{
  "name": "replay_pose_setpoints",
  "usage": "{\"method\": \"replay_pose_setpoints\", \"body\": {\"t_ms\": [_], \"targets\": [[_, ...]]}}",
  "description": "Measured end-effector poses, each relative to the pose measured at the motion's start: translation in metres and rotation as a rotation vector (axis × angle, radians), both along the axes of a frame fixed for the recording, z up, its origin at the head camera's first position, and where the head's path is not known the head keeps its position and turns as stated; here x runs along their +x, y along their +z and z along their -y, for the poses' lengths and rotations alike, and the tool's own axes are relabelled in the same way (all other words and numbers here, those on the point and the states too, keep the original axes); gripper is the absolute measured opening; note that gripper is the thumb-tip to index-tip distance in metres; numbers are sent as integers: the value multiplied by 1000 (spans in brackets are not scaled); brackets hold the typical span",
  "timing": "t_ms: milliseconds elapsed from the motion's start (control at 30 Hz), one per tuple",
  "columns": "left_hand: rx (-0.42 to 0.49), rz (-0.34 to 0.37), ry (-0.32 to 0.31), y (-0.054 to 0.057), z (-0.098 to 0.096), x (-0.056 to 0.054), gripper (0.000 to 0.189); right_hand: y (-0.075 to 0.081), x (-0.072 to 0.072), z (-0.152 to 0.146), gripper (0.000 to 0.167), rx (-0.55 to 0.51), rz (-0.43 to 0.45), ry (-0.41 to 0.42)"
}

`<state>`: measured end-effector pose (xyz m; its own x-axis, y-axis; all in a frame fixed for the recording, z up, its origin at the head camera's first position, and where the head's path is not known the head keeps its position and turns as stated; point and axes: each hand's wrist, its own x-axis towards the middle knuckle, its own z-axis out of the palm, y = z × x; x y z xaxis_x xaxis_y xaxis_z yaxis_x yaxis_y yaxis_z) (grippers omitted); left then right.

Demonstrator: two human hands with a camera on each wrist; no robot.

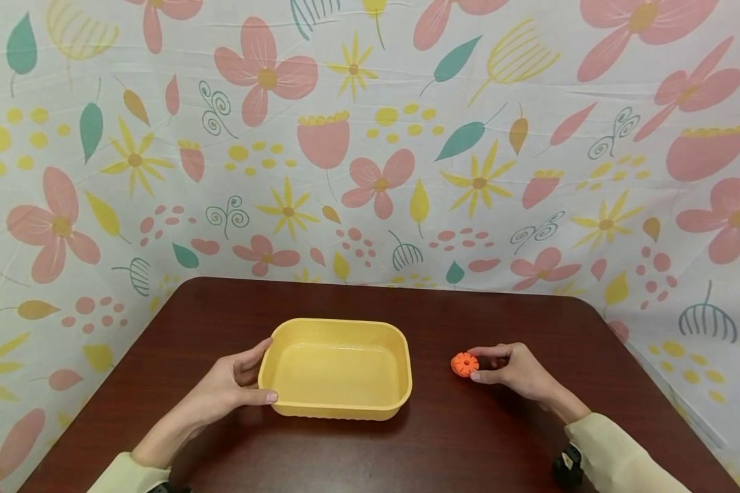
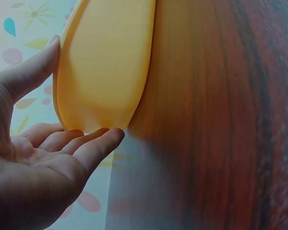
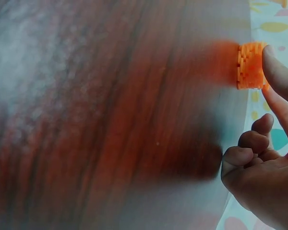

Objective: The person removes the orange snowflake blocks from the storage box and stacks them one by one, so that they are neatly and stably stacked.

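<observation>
A yellow rectangular plastic tray (image 1: 333,373) with rounded corners is on the dark table, and its inside shows bare. My left hand (image 1: 231,380) holds the tray's left end, thumb at the near left corner and index finger toward the far one. In the left wrist view several fingertips (image 2: 116,134) touch the end wall of the tray (image 2: 105,62). To the right of the tray, my right hand (image 1: 518,370) pinches a small stack of orange notched discs (image 1: 465,365) between thumb and index finger. In the right wrist view the disc stack (image 3: 251,66) shows layered edges; the other fingers curl inward.
The dark reddish-brown wooden table (image 1: 370,459) has a glossy top and rounded far corners. Behind it hangs a white cloth (image 1: 370,137) printed with flowers and leaves. A black device (image 1: 569,465) sits at the right wrist.
</observation>
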<state>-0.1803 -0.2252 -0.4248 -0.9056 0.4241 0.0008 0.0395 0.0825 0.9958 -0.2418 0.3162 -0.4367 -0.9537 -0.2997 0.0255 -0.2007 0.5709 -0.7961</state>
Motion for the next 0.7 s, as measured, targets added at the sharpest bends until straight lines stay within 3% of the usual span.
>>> {"method": "replay_pose_setpoints", "body": {"t_ms": [333, 700], "targets": [[-3, 1, -9, 0, -1, -1, 103, 4, 6, -3, 46, -2, 1, -20], [-5, 6, -13, 0, 0, -2, 102, 16, 31, -1, 36, -10, -35, -45]]}}
